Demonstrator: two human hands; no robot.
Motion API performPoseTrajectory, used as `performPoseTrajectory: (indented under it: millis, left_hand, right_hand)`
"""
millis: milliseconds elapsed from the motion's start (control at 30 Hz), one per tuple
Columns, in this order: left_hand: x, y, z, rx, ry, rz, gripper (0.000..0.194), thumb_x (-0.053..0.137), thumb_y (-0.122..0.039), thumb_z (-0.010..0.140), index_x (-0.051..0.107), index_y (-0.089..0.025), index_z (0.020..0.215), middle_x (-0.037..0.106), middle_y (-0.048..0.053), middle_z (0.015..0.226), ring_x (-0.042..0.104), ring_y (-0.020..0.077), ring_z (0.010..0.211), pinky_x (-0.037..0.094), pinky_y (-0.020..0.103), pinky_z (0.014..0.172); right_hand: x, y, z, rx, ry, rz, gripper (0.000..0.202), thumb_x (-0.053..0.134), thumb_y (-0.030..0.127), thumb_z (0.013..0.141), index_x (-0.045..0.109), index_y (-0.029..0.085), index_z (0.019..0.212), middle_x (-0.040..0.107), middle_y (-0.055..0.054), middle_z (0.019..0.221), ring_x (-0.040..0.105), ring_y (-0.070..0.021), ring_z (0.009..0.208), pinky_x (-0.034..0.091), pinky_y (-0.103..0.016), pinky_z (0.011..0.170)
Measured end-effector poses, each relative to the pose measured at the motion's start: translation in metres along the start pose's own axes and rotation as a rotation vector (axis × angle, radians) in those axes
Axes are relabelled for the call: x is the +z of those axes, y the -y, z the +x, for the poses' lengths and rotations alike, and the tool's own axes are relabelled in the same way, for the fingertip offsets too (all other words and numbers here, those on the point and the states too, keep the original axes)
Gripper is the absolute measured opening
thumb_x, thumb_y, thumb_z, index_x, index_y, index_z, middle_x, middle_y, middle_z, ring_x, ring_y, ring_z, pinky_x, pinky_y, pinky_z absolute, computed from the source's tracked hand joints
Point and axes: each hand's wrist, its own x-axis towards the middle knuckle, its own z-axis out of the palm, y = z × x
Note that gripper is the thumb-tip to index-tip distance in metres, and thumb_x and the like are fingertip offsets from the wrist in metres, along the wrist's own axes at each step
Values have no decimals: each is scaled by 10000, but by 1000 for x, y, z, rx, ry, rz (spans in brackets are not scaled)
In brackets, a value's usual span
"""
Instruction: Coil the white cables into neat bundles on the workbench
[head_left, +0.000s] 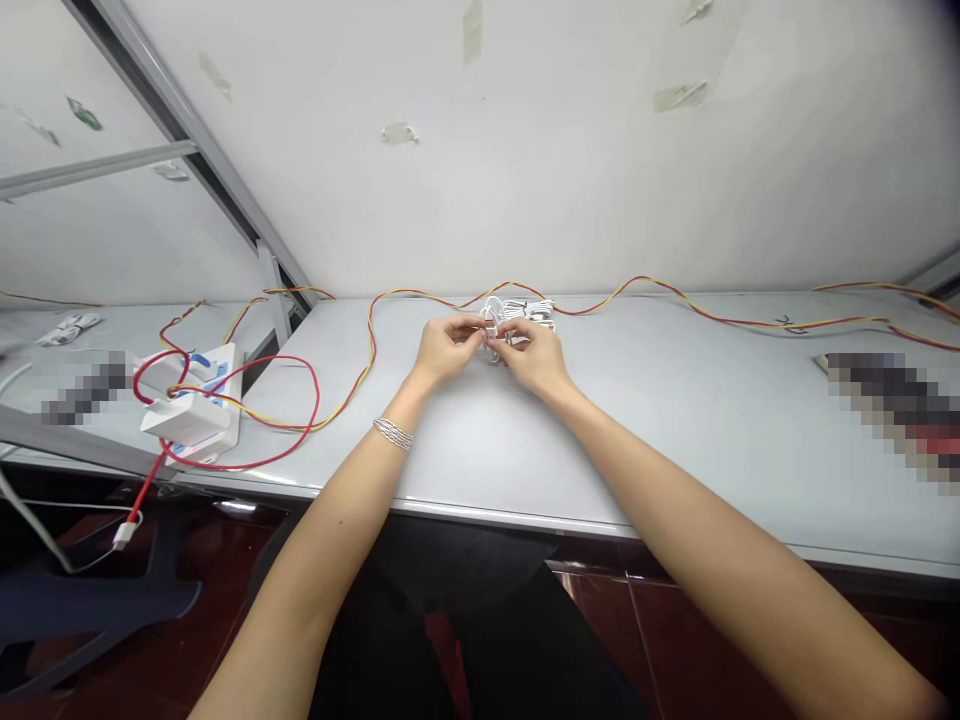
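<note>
My left hand (450, 345) and my right hand (534, 352) meet over the middle of the table, near its back edge. Between them is a looped white cable (493, 308), its coils standing up around the fingertips. The fingers of both hands are pinched on this cable, thumbs close together. Just behind my right hand lies a bundle of white cable (529, 308) with a dark tie around it. Which exact part of the cable each fingertip grips is partly hidden by the fingers.
Red and yellow twisted wire (405, 291) snakes along the table's back. At left sits a white power strip (232, 400) with a plugged-in white adapter (187, 418) and a red cable loop (318, 395). Another white cable bundle (69, 329) lies far left. A blurred-out object (892, 400) is at right.
</note>
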Motion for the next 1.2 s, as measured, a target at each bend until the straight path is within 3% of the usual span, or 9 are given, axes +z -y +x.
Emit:
performPoseTrajectory:
  millis: [167,400,600,800,1000,1200]
  left_hand:
    - [2,0,-1,-26,35,-24,297,860,-379,716,767,-155,887,790,113,949,756,256,895,607,448,906]
    - [1,10,7,-55,-66,-103,338,825,-445,757,651,-168,843,754,67,843,731,189,788,592,347,798]
    - [0,11,9,-102,-44,-166,445,747,-575,809,531,-195,887,744,69,868,738,201,787,600,368,778]
    - [1,9,10,-106,-51,-284,553,676,-711,804,439,-232,945,732,47,824,762,256,899,611,416,813]
    - [0,4,9,-70,-75,-284,547,673,-710,809,439,-243,969,731,45,850,765,262,945,611,423,835]
    - [1,8,10,-33,-48,-216,461,734,-607,811,533,-210,933,721,54,891,739,216,855,601,386,833]
  right_hand:
    - [1,2,-1,20,31,-41,195,736,392,807,704,211,872,728,-32,842,683,-184,694,535,-335,709]
    - [2,-2,1,42,-111,31,168,627,253,831,562,209,981,689,-84,1169,693,-155,663,564,-342,675]
    - [-1,0,3,20,-174,58,183,619,248,828,481,223,945,708,-70,1142,687,-137,626,542,-307,667]
    - [-2,2,5,94,-232,192,371,658,318,836,388,254,1082,739,-45,1023,663,-141,590,522,-278,587]
    - [0,-5,10,26,-177,149,234,670,391,829,562,213,936,722,-51,966,668,-153,687,562,-303,664]
    - [1,-7,9,-33,-137,61,202,605,360,859,679,186,930,746,-74,988,673,-178,706,568,-341,710]
